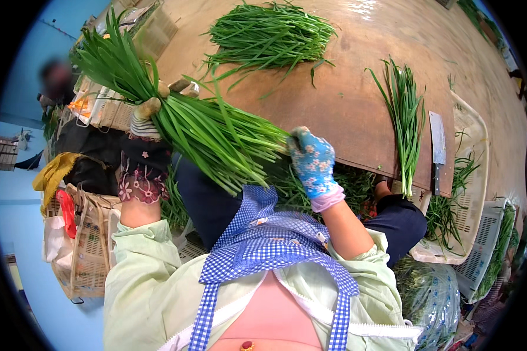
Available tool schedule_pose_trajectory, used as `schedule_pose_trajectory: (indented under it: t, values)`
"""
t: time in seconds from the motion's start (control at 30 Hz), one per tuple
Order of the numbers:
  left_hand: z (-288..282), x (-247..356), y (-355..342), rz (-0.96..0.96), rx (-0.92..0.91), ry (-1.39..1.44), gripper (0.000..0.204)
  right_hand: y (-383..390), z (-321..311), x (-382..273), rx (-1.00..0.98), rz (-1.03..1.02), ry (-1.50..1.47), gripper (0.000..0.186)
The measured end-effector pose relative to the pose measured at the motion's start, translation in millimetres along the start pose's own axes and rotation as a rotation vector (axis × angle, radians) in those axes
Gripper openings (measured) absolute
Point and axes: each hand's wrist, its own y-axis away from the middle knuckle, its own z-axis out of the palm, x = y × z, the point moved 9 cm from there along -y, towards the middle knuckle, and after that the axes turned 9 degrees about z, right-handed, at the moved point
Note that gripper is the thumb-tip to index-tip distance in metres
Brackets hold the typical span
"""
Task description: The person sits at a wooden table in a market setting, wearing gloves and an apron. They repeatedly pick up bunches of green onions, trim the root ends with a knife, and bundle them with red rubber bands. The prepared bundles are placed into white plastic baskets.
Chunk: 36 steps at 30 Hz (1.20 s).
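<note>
greens [269, 35] on brown, seemingly wooden board [345, 117]; blue wall [23, 219]

- The left hand [147, 116]: its palm and part of its fingers are hidden by the bunch of green leaves [211, 131] in its grasp.
- The right hand [312, 161]: its fingertips are too unclear at the stalk ends to tell whether they pinch any.
- The surface [357, 111]: its near left edge is hidden behind that bunch.
- The pale crate [479, 193]: its left part is covered by the surface.
- The knife [438, 140]: any marks on its blade are too small to read.
- The background person [55, 79]: the head is blurred.
- The red pendant [247, 346]: cut by the lower edge.
</note>
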Motion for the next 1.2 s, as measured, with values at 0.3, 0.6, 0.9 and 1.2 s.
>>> schedule_pose_trajectory:
  t: [0.3, 0.6, 0.9, 1.2]
  values:
    - [-18, 26, 4, 0.143, 0.034, 0.112, 0.021, 22, -11, 64, -0.397, 0.22, -0.163, 0.042]
    - [-28, 23, -2, 0.175, 0.045, 0.119, 0.024, 23, 53, 3, -0.486, -0.165, -0.348, 0.031]
    - [-32, 31, 12, 0.213, 0.144, 0.059, 0.03, 31, -16, 27, -0.267, 0.112, -0.228, 0.038]
    - [1, 1, -10, 0.092, 0.023, 0.137, 0.023, 2, -10, -13, -0.083, -0.025, -0.22, 0.01]
